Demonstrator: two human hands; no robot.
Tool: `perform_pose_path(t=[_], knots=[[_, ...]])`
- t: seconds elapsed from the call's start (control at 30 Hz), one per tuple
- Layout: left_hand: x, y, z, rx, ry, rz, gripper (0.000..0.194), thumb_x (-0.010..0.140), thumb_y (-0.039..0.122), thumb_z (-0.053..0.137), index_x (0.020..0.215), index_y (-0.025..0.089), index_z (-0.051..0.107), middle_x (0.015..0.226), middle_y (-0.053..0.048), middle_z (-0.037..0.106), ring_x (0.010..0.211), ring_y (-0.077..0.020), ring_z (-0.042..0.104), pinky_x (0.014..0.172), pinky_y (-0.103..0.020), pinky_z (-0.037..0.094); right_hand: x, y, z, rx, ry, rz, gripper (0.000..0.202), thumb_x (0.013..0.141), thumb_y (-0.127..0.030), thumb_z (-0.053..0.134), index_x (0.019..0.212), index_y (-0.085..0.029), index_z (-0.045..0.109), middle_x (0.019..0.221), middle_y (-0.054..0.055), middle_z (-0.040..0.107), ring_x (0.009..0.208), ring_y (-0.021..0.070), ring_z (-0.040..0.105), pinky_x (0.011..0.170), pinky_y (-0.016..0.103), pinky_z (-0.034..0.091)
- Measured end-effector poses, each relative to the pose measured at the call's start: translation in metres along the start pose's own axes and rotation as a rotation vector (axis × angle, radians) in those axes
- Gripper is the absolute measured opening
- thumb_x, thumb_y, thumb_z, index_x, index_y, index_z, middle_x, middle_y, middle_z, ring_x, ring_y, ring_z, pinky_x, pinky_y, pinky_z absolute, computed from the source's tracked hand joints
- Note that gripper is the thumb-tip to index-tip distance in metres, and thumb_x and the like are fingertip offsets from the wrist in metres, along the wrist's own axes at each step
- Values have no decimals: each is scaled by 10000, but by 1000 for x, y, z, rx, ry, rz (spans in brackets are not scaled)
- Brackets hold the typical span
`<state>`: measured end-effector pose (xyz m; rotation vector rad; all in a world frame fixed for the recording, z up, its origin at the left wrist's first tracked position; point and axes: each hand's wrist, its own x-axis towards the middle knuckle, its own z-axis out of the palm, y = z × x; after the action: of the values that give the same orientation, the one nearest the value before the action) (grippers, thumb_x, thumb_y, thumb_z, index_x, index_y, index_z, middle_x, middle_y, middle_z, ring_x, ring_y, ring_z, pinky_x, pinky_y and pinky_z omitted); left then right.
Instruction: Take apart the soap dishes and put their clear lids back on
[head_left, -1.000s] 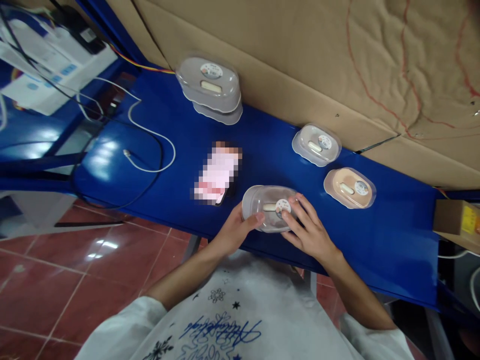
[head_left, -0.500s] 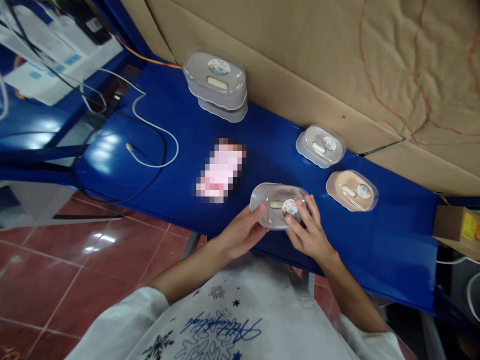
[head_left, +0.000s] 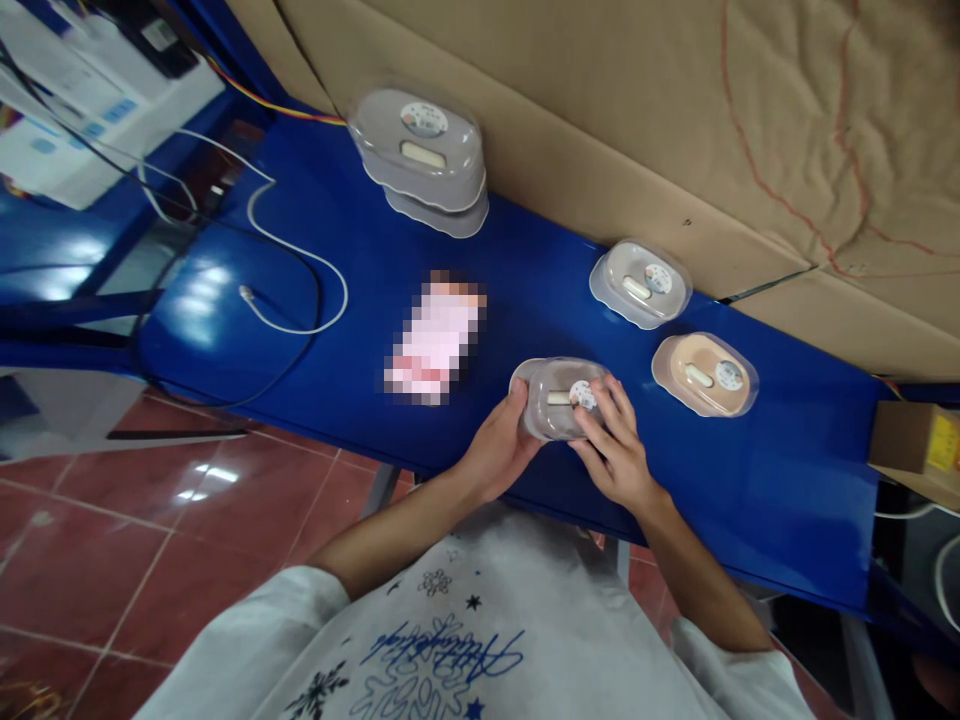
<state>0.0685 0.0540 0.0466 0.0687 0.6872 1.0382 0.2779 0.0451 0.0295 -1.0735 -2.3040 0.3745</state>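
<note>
Between my two hands, over the near edge of the blue table (head_left: 780, 500), is a grey oval container with a clear lid (head_left: 551, 425). It has a pale oblong piece and a round sticker on top. My left hand (head_left: 501, 445) grips its left end, thumb on the side. My right hand (head_left: 615, 450) is closed round the right end, with fingers over the lid and partly across the sticker. Further right lie a similar grey container (head_left: 630, 310) and a peach one (head_left: 709, 385).
Two larger grey containers (head_left: 420, 185) are stacked at the back left. A pixelated flat pink thing (head_left: 435, 340) lies left of my hands. A white cable (head_left: 341, 285) and a black cable cross the table's left part. Brown cardboard (head_left: 525, 120) lines the back; a small box (head_left: 907, 440) sits far right.
The container in my hands has shifted slightly and sits lower between my palms, its grey base showing more on the left. My left hand has moved a little right; the view has shifted slightly.
</note>
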Motion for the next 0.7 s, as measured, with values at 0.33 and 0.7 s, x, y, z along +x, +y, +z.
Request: perform_pose_path(t=[0.33,0.7], knots=[[1,9,5,-25,39,-59,537,996,611,698,1303,172,738,1315,-132,785,1397,-317,639,1211,-448,479,0,0,-3,-26,-65,19,834,1026,-168,619,1697,-497,248,1814,-60,204,1671,357,264,1303,752,327],[-4,12,-6,87,42,-94,521,966,622,729,1270,202,778,1262,-115,811,1277,-330,711,1052,-418,584,2,3,-6,-58,-71,-50,936,984,-306,769,1713,-487,209,1824,-14,224,1662,405,286,1266,751,411]])
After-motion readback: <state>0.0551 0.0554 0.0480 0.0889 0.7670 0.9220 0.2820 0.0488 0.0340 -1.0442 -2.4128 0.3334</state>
